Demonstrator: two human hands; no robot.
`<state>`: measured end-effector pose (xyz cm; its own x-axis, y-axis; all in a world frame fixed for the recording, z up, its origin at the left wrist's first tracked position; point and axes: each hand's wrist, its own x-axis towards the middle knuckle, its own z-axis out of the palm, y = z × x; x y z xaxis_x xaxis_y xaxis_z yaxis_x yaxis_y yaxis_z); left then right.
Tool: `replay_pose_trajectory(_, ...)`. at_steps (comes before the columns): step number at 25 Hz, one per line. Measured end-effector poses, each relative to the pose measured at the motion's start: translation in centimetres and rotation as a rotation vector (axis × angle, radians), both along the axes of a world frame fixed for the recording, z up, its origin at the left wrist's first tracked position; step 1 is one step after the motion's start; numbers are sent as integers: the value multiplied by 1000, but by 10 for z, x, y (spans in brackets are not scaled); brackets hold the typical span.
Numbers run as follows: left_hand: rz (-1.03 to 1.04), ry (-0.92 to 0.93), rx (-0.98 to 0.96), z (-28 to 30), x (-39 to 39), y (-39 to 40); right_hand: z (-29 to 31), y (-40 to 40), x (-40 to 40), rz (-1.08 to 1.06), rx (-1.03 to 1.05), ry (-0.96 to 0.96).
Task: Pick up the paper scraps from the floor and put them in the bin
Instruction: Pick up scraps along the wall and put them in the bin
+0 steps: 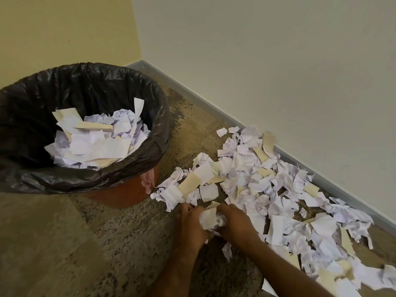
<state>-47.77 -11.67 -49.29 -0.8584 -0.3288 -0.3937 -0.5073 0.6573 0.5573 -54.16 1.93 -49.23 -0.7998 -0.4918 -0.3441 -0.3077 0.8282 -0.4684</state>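
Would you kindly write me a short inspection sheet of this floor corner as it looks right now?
Surface: speckled floor, bare near the camera.
Job's things: bin with black liner, partly filled with paper; paper scraps strewn along the baseboard.
Clutter: nothing seen beyond the scraps.
Hands: left hand and right hand together grip a bunch of scraps low over the floor.
Cables: nothing seen.
Surroundings: yellow wall meets pale wall at the corner.
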Motion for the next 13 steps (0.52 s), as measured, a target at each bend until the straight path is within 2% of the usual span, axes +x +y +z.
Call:
replay_pose_trajectory(7,39,106,-29,-1,15,-3,7,11,11,-90,-72,9)
replay_pose_trajectory(13,106,251,5,23,29,-12,46,11,10,-239,-269,84)
